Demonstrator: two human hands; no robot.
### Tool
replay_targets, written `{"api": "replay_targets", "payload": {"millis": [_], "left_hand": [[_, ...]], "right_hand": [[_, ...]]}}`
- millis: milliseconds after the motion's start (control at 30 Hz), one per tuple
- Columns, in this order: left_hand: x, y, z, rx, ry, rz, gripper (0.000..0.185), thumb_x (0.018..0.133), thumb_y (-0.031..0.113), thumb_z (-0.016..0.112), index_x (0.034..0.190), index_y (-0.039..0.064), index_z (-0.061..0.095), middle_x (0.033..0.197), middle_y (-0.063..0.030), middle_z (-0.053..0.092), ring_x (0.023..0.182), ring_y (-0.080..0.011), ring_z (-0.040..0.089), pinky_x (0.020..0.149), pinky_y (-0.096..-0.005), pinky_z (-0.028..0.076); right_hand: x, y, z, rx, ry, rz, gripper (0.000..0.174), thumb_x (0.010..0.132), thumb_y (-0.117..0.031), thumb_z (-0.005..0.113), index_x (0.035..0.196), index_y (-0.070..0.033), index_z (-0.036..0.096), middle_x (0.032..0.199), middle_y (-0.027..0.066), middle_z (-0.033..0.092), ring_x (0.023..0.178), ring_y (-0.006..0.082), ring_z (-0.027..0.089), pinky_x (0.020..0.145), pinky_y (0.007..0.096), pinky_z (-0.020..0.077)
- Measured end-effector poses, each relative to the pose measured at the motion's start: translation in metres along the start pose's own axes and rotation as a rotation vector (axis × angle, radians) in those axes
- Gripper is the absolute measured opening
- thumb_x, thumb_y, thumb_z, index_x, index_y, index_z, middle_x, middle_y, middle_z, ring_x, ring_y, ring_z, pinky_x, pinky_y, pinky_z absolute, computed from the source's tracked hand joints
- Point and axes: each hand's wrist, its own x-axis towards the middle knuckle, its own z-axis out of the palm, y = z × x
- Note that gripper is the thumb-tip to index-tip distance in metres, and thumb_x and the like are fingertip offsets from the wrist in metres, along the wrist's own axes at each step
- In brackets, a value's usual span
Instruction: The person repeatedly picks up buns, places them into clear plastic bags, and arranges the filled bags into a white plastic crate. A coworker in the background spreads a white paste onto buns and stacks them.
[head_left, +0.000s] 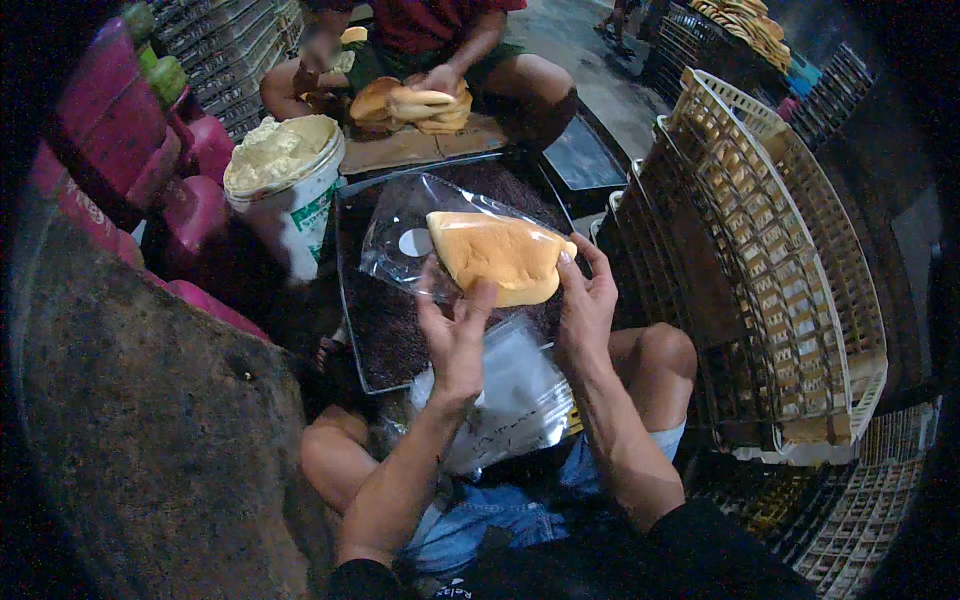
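Note:
A flat golden bread (495, 259) lies partly inside a clear plastic bag (397, 199), which spreads out to its left. My left hand (454, 322) grips the bread's lower left side through or along the bag, with the thumb on its face. The fingers of my right hand (589, 292) pinch the right end of the bread. Below my hands a stack of clear plastic bags (517, 382) rests near my lap. Under the bread is a metal tray (349, 300) filled with dark crumbs or sprinkles.
A white bucket of pale cream (289, 169) stands at the back left. Across from me a seated person (442, 75) holds several breads above cardboard (427, 150). Plastic crates (787, 285) stand at the right, pink gas cylinders (199, 214) at the left, beside a worn brown surface (165, 420).

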Motion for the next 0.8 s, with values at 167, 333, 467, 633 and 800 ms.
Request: {"api": "replay_targets", "payload": {"millis": [167, 333, 467, 633, 800], "left_hand": [[-0.004, -0.007, -0.009, 0.096, -0.110, 0.015, 0.066, 0.089, 0.013, 0.072, 0.143, 0.003, 0.033, 0.134, -0.0138, 0.052, 0.121, -0.0247, 0.055, 0.103, -0.0381, 0.047], [0.008, 0.007, -0.029, 0.069, -0.098, -0.121, 0.054, 0.095, 0.030, 0.065, 0.137, 0.005, 0.043, 0.128, -0.0129, 0.059, 0.114, -0.0272, 0.062, 0.094, -0.0429, 0.054], [0.027, 0.012, -0.043, -0.283, -0.070, -0.204, 0.058, 0.097, 0.051, 0.055, 0.137, 0.010, 0.048, 0.127, -0.0097, 0.060, 0.115, -0.0243, 0.060, 0.096, -0.0416, 0.051], [0.015, -0.012, -0.038, -0.215, 0.063, -0.390, 0.064, 0.096, 0.059, 0.050, 0.140, 0.013, 0.047, 0.131, -0.0066, 0.059, 0.117, -0.0212, 0.056, 0.099, -0.0375, 0.045], [0.008, -0.029, -0.044, -0.128, 0.129, -0.283, 0.056, 0.091, 0.040, 0.071, 0.130, 0.005, 0.054, 0.125, -0.0096, 0.061, 0.112, -0.0230, 0.060, 0.099, -0.0372, 0.046]], "right_hand": [[-0.005, -0.013, 0.002, -0.028, -0.140, 0.082, 0.049, 0.093, -0.021, 0.064, 0.135, 0.001, 0.049, 0.110, 0.0158, 0.066, 0.100, 0.0196, 0.063, 0.083, 0.0313, 0.0517], [-0.002, -0.037, -0.014, -0.143, -0.345, 0.007, 0.054, 0.095, -0.023, 0.062, 0.138, 0.002, 0.044, 0.127, 0.0191, 0.058, 0.113, 0.0213, 0.059, 0.093, 0.0348, 0.0496], [-0.024, -0.057, 0.018, -0.532, -0.415, -0.730, 0.031, 0.086, -0.017, 0.070, 0.112, -0.006, 0.060, 0.135, 0.0200, 0.052, 0.131, 0.0344, 0.046, 0.105, 0.0444, 0.0417], [-0.014, -0.068, -0.004, -0.721, -0.362, -1.064, 0.031, 0.077, -0.005, 0.076, 0.105, -0.008, 0.062, 0.141, 0.0180, 0.045, 0.135, 0.0436, 0.040, 0.110, 0.0522, 0.0347], [-0.039, -0.090, 0.016, -1.413, -0.650, -1.198, 0.053, 0.080, -0.030, 0.072, 0.126, -0.013, 0.053, 0.138, 0.0151, 0.048, 0.133, 0.0396, 0.043, 0.116, 0.0646, 0.0091]]}}
